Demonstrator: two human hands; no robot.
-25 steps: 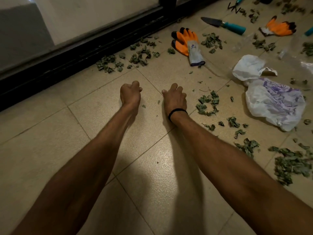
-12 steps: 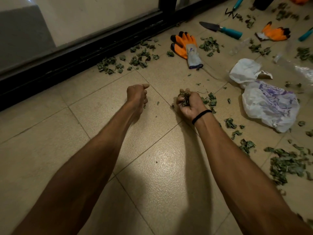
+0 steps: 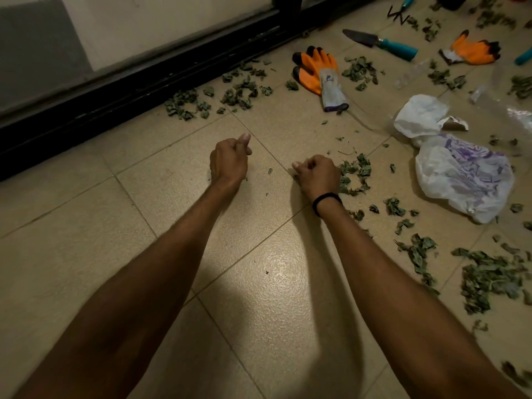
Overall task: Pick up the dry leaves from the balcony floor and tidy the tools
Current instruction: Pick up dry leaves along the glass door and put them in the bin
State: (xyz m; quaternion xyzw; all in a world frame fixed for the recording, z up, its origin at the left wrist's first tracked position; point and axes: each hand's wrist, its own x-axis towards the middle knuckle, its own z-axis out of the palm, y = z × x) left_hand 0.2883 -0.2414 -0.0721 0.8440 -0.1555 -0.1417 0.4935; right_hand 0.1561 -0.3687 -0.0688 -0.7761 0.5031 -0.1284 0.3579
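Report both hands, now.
Left hand: closed fist, thumb on top; nothing visible in it.
Right hand: closed fist, apparently gripping dry leaves; only a scrap shows under the fingers.

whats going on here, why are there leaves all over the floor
A person is reaching down to the tiled floor, gathering dry leaves by hand. The right hand is curled beside a small pile, seemingly round a few leaves. The left hand is a fist whose contents are hidden. Many leaves are scattered about, and an orange glove, the trowel and a white plastic bag lie untouched.
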